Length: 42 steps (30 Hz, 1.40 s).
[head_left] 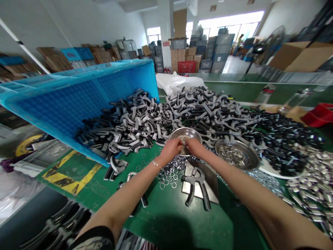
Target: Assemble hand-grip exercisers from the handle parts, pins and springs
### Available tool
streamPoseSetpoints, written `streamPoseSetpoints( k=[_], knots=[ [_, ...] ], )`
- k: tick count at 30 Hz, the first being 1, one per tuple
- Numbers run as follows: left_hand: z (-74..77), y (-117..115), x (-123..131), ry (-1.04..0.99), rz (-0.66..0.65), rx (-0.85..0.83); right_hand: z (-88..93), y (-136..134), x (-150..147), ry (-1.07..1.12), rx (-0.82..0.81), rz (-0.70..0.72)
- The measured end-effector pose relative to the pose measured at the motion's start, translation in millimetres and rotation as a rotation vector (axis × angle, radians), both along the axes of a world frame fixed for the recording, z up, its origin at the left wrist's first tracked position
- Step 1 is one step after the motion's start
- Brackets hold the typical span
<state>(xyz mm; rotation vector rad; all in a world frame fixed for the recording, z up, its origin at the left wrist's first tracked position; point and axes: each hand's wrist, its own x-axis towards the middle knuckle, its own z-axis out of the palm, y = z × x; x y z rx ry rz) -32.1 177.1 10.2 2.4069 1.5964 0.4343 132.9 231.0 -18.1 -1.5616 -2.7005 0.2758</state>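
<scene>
Both hands meet over a round metal bowl [186, 131] of tiny metal parts. My left hand [173, 147] is closed, its fingertips down at the small parts. Close beside it, my right hand [194, 147] is closed too, fingers pinched. Whatever either holds is too small or hidden to make out. Nearer me, a hand grip strengthener [195, 180] with grey and black handles and a spring lies on a metal plate [213, 189]. Another grip strengthener [144, 200] is partly covered by my left forearm. Loose metal rings [169, 177] are scattered between my forearms.
A blue crate [125, 81] lies tipped at left, grey-black handles [145, 121] spilling from it into a large heap. At right are a second metal bowl [251, 156] of small pins, black parts [283, 139] and silver cylinders [317, 184]. The green tabletop [166, 222] shows in front.
</scene>
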Motion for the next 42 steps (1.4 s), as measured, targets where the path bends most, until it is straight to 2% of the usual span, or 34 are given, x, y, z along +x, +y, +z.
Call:
streamPoseSetpoints(
  k=[4, 7, 10, 14, 17, 22, 26, 30, 33, 36, 38, 40, 42],
  knots=[
    [-9.8, -69, 13, -0.255, -0.153, -0.153, 2.5, -7, -3, 0.006, -0.021, 0.019],
    [-24.7, -102, 26, -0.248, -0.16, -0.118, 5.9, -11, -6, 0.013, -0.027, 0.01],
    [-34.6, -110, 35, -0.088, -0.149, -0.005, 8.1, -13, -7, 0.027, -0.033, -0.016],
    [-40.2, -108, 41, 0.077, -0.209, 0.145, 4.9, -12, -6, 0.079, -0.044, -0.065],
    [-45.9, -112, 39, 0.131, -0.266, 0.235, -0.4, -11, -6, 0.146, -0.047, -0.093],
    [-55.0, -133, 27, 0.209, -0.328, 0.315, -5.7, -6, -7, 0.294, -0.078, -0.129],
    [-59.1, -147, 24, 0.264, -0.324, 0.308, 4.4, -2, -7, 0.475, -0.102, -0.151],
    [-57.0, -151, 24, 0.05, -0.198, 0.115, 25.9, -25, 15, 0.693, -0.117, -0.188],
    [-44.0, -141, 19, -0.16, -0.158, -0.06, 32.6, -69, 54, 0.801, -0.126, -0.246],
    [-22.7, -105, 11, -0.263, -0.163, -0.077, 25.8, -121, 93, 0.866, -0.219, -0.332],
    [-9.2, -66, 5, -0.178, -0.096, -0.002, 17.0, -149, 107, 0.97, -0.387, -0.414],
    [0.1, -24, 3, 0.05, -0.009, -0.002, 7.3, -169, 108, 1.03, -0.508, -0.466],
    [4.2, 10, 4, 0.125, 0.038, -0.042, -1.9, -179, 101, 1.008, -0.514, -0.478]
  ],
)
